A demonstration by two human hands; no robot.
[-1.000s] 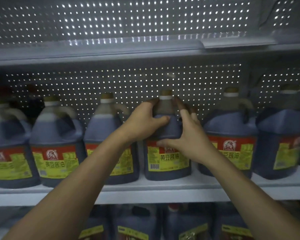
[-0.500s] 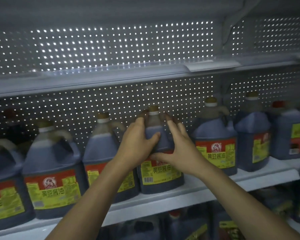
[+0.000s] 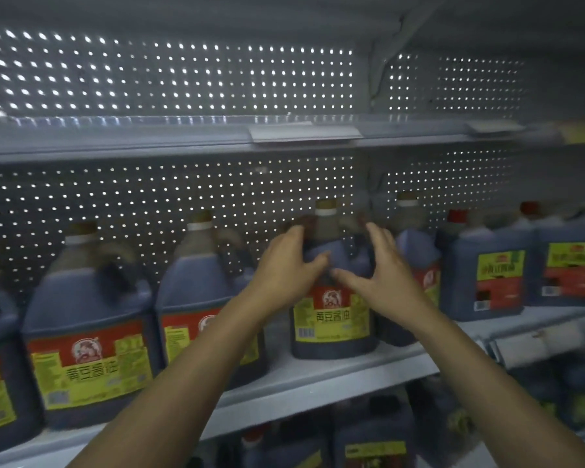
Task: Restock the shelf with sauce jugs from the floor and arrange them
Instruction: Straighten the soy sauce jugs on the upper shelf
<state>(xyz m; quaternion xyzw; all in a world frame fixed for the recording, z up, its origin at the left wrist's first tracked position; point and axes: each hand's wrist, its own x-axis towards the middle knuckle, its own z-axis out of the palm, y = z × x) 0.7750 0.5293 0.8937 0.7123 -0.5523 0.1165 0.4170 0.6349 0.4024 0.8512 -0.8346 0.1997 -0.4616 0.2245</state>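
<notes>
A dark sauce jug [image 3: 331,327] with a red and yellow label and a gold cap stands upright on the white shelf [image 3: 318,373], mid-row. My left hand [image 3: 284,268] wraps its left shoulder. My right hand [image 3: 380,275] presses its right shoulder, thumb on the front and fingers spread upward. More jugs of the same kind stand to the left [image 3: 85,336] [image 3: 196,298]. Another jug [image 3: 416,261] is partly hidden just behind my right hand. A gap separates the held jug from its left neighbour.
Squarer jugs with red caps [image 3: 487,275] [image 3: 571,265] fill the shelf's right end. The upper shelf edge [image 3: 183,140] with a price-tag strip runs overhead. A perforated back panel closes off the rear. More jugs [image 3: 372,444] sit on the lower shelf.
The view has swung, so the shelf now slants up to the right. Both hands stay on the same jug. My right hand's fingers have spread wider and lifted.
</notes>
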